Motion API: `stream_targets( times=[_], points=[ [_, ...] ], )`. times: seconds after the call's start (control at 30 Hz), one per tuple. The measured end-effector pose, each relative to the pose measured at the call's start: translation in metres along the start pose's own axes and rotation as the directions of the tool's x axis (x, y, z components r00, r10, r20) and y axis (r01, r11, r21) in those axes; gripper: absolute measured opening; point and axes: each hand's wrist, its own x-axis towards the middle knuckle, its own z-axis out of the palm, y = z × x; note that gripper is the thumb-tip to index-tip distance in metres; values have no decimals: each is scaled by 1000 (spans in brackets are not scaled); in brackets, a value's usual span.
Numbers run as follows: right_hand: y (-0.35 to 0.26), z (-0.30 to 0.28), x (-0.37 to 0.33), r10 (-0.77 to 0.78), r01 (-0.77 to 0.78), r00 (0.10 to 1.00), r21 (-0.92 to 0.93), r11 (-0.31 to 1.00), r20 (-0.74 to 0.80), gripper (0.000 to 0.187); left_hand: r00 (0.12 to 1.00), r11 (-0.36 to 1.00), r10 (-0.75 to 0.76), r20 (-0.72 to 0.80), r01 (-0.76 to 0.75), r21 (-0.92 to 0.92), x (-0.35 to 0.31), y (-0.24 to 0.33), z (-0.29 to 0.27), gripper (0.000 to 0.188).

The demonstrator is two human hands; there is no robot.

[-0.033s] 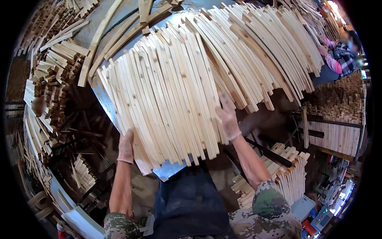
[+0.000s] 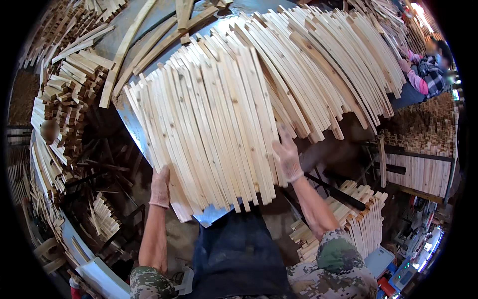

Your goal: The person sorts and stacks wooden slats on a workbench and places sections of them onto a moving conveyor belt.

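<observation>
A row of pale wooden strips lies side by side on a metal-topped table, their near ends jutting past its edge. My left hand, in a light knitted glove, rests against the row's left side near the front, fingers stretched and partly hidden by the wood. On the right side, my right hand, gloved alike, touches the outer strip with thumb and fingers apart. Beyond it, a second batch of wooden strips fans out to the right.
Loose boards lie at the table's far left. Stacked wood lines the left side. A bundle of short strips stands by my right elbow. At the far right are a person and a machine with lit controls.
The row of wooden strips has come slightly nearer to me, and both hands have moved with it. The second batch stays about where it was.
</observation>
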Motion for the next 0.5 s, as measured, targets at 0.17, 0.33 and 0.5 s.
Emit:
stream_targets(
  times=[0.17, 0.33, 0.5],
  points=[
    [24, -11, -73, 147, -113, 981, 240, 964, -128, 67, 995, 996, -74, -71, 77, 40, -61, -14, 2, 70],
    [41, -28, -79, 516, -512, 855, 232, 827, 47, 49, 988, 975, -82, -127, 107, 196, -86, -23, 0, 67],
    [42, -15, -62, 592, -592, 806, -3, 806, 25, 18, 976, 948, -210, -60, 218, 233, -93, -15, -5, 68]
  ],
)
